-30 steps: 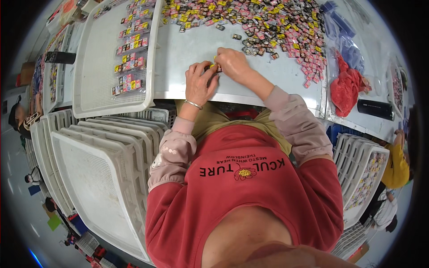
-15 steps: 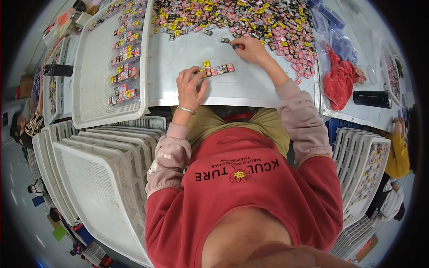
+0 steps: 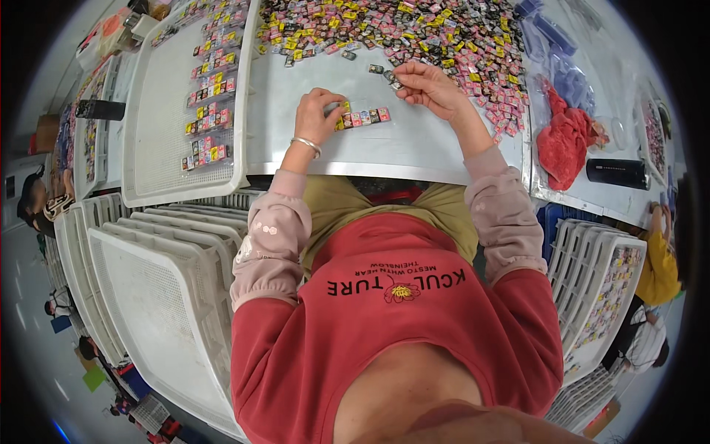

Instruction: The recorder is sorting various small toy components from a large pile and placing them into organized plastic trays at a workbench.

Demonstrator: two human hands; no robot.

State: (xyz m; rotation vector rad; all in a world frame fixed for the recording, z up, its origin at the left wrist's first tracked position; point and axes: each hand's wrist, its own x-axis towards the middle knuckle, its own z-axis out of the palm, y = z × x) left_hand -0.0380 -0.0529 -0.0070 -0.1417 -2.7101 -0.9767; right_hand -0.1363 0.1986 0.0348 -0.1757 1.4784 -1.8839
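On the pale worktop lies a short row of small coloured tiles (image 3: 364,118), mostly pink, white and dark, with yellow at its left end. My left hand (image 3: 318,117) is just left of that row, its thumb and fingertips pinched together. Something small and greyish shows between them, too little to name. Farther right, my right hand (image 3: 435,89) is closed in a pinch on a small dark tile (image 3: 391,77) above the worktop. Another dark tile (image 3: 376,69) lies just left of it.
A large heap of mixed tiles (image 3: 414,29) covers the far worktop. At left, a white mesh tray (image 3: 159,133) carries grouped tiles. A red cloth (image 3: 560,144) and a black cylinder (image 3: 617,173) lie at right. Stacked white trays (image 3: 159,288) stand beside me.
My left hand has come off the row's left end, drawn up and closed into a pinch. My right hand has shifted right and turned, lifting the dark tile clearer into view.
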